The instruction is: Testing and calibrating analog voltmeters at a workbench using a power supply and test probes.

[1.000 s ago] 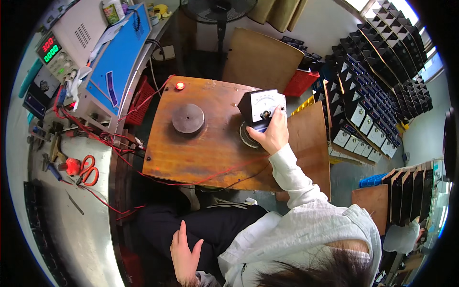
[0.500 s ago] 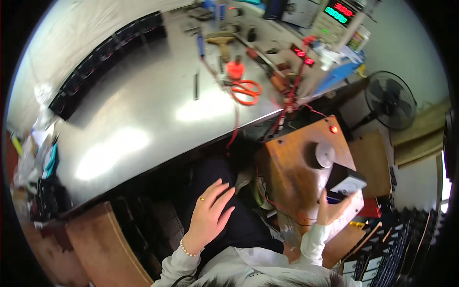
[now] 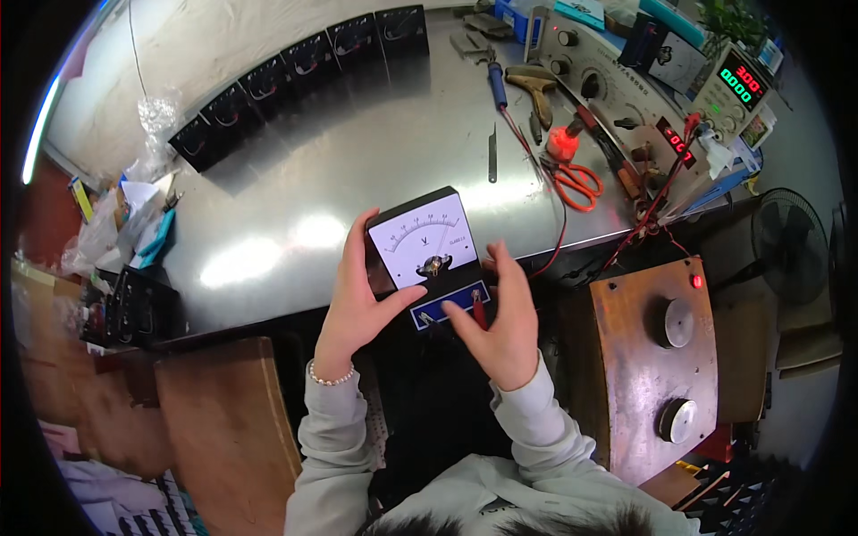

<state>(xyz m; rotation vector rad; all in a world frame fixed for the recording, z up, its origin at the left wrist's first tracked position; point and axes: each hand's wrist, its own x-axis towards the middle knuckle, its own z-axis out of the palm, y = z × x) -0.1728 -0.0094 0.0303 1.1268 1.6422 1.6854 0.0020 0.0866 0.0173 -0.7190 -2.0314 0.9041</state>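
Observation:
A black-cased analog voltmeter [image 3: 424, 234] with a white dial is held over the near edge of the metal bench, face up and tilted slightly. Its lower strip [image 3: 435, 310] is blue with a pale border. My left hand [image 3: 356, 308] grips the meter's left side, thumb by the lower left corner. Around the lower right corner curls my right hand [image 3: 505, 326], its thumb over the blue strip and fingers along the right edge. A red piece [image 3: 479, 310], perhaps a clip or lead, shows at the strip's right end. The meter's underside is hidden.
Several black meters [image 3: 331, 55] line the back of the metal bench [image 3: 295, 179]. Orange-handled scissors [image 3: 579, 186], a thin blade [image 3: 492, 154] and a blue-handled tool [image 3: 497, 85] lie right of centre. A wooden box with knobs [image 3: 657, 357] stands at right, near a fan [image 3: 791, 241].
The meter has moved left from above the wooden box to in front of me, now face up. My left hand, empty before, has taken hold of it. The view has shifted.

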